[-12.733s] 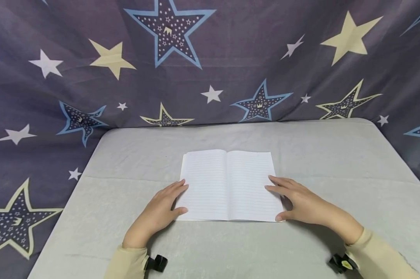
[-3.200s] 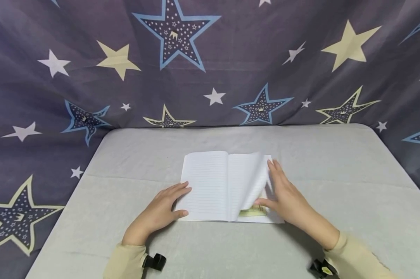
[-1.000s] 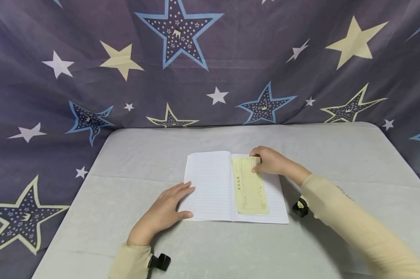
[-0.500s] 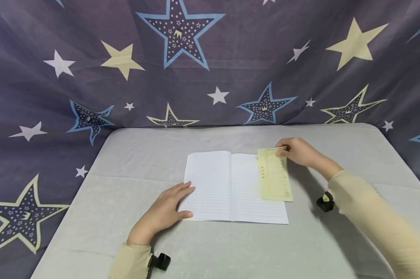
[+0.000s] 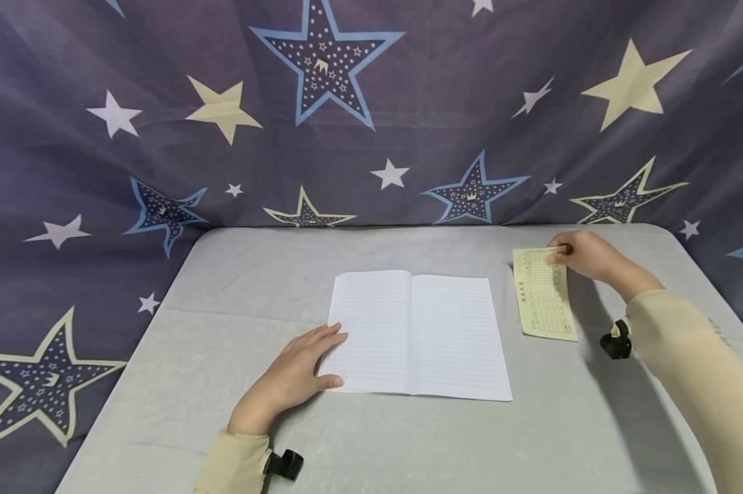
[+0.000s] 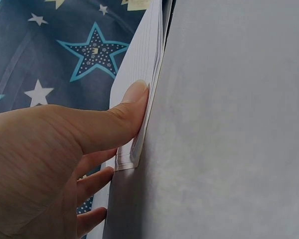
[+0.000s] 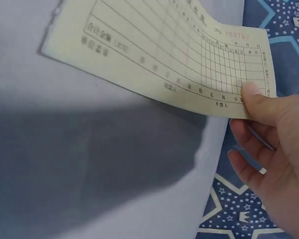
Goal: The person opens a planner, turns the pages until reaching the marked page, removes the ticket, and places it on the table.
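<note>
An open lined notebook (image 5: 454,336) lies flat on the table, both facing pages showing. My left hand (image 5: 293,374) rests at its left edge with fingers relaxed; in the left wrist view the thumb (image 6: 119,117) presses on the corner of the pages (image 6: 139,59). Right of the notebook, my right hand (image 5: 593,257) pinches a pale yellow receipt slip (image 5: 543,295) by its upper right corner. The right wrist view shows the slip (image 7: 149,50) printed with a grid and a red number, slightly bent, its shadow falling on the cloth.
A light grey cloth (image 5: 371,446) covers the table. Behind it and along both sides hangs a dark curtain (image 5: 371,89) patterned with stars. Each wrist carries a small black camera, as on the left cuff (image 5: 285,464).
Earlier, my right hand turned a page, uncovering the yellow receipt slip. It then pinched the slip and carried it right, off the notebook. My left hand stayed at the left edge.
</note>
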`<state>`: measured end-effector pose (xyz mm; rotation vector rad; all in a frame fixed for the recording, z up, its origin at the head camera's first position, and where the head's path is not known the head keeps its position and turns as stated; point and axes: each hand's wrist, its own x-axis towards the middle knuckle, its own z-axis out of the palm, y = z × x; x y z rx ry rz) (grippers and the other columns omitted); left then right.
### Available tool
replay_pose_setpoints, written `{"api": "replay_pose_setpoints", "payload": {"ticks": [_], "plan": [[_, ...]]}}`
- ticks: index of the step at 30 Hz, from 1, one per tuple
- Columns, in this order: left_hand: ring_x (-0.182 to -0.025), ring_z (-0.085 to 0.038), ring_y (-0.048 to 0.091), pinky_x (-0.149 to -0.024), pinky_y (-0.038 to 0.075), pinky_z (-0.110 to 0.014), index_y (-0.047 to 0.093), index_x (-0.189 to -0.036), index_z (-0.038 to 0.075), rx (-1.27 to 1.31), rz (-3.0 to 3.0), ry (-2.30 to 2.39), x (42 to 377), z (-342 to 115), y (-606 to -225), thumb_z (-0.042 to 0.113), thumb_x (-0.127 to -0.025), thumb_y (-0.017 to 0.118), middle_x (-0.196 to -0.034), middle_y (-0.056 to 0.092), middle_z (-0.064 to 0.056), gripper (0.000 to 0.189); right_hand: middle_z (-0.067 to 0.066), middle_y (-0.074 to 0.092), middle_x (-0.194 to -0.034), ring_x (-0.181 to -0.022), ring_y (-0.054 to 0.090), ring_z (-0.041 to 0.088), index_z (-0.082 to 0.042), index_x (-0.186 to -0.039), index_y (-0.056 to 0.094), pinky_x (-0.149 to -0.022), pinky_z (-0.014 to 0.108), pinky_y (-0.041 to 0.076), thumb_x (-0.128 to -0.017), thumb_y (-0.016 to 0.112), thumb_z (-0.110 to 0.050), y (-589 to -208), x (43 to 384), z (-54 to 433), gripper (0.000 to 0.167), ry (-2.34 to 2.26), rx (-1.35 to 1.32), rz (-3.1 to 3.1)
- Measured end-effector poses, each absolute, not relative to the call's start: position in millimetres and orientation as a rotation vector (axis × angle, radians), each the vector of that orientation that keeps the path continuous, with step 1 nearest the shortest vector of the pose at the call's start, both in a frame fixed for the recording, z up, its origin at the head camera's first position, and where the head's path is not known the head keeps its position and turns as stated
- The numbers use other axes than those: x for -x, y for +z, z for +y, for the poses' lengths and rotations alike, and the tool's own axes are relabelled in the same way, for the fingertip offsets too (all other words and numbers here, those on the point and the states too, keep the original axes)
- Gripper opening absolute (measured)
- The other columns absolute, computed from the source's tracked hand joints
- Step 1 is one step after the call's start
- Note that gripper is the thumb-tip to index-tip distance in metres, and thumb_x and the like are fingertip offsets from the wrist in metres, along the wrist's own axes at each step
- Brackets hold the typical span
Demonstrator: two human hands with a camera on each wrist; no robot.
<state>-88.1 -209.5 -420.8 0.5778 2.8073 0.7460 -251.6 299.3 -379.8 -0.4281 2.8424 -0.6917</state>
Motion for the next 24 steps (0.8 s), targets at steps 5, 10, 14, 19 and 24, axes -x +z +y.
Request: {"api": "replay_pose_setpoints", "payload": {"ticks": [5, 10, 14, 19, 24], "plan": [[-0.143, -0.035, 0.033, -0.115, 0.026, -0.057, 0.051, -0.144, 0.009, -0.586, 2.802, 0.756, 88, -210, -420, 0.028, -0.083, 0.080, -0.155, 0.040, -0.009, 0.071, 0.018, 0.063, -0.090, -0.076, 0.055, 0.027, 0.007, -0.112, 0.063, -0.068, 0.045, 0.045, -0.098, 0.064, -0.016, -386, 253, 298, 0.027, -0.606, 0.355, 2.858], [-0.143, -0.035, 0.033, -0.115, 0.026, -0.056, 0.050, -0.145, 0.009, -0.583, 2.807, 0.750, 87, -210, -421, 0.028, -0.082, 0.080, -0.155, 0.040, -0.009, 0.072, 0.028, 0.065, -0.112, -0.089, 0.063, 0.037, 0.005, -0.123, 0.059, -0.077, 0.058, 0.049, -0.097, 0.061, -0.020, -394, 254, 291, 0.036, -0.479, 0.247, 2.873], [-0.144, -0.034, 0.032, -0.116, 0.025, -0.055, 0.050, -0.145, 0.010, -0.572, 2.803, 0.744, 87, -210, -422, 0.028, -0.082, 0.080, -0.156, 0.039, -0.008, 0.073, 0.029, 0.064, -0.114, -0.091, 0.062, 0.040, 0.004, -0.128, 0.055, -0.077, 0.060, 0.049, -0.097, 0.060, -0.023, -400, 253, 285, 0.041, -0.421, 0.174, 2.886], [-0.143, -0.035, 0.032, -0.115, 0.026, -0.056, 0.050, -0.145, 0.009, -0.579, 2.796, 0.756, 87, -210, -421, 0.028, -0.083, 0.080, -0.155, 0.039, -0.010, 0.072, 0.031, 0.059, -0.118, -0.099, 0.058, 0.045, 0.006, -0.133, 0.049, -0.079, 0.063, 0.048, -0.095, 0.063, -0.025, -401, 249, 287, 0.050, -0.409, 0.148, 2.957], [-0.144, -0.037, 0.030, -0.115, 0.026, -0.058, 0.049, -0.146, 0.010, -0.553, 2.800, 0.752, 88, -211, -419, 0.030, -0.082, 0.080, -0.157, 0.035, -0.012, 0.074, 0.034, 0.050, -0.129, -0.113, 0.050, 0.053, 0.006, -0.135, 0.048, -0.087, 0.067, 0.044, -0.097, 0.062, -0.027, -396, 238, 290, 0.052, -0.517, 0.174, 2.981]]}}
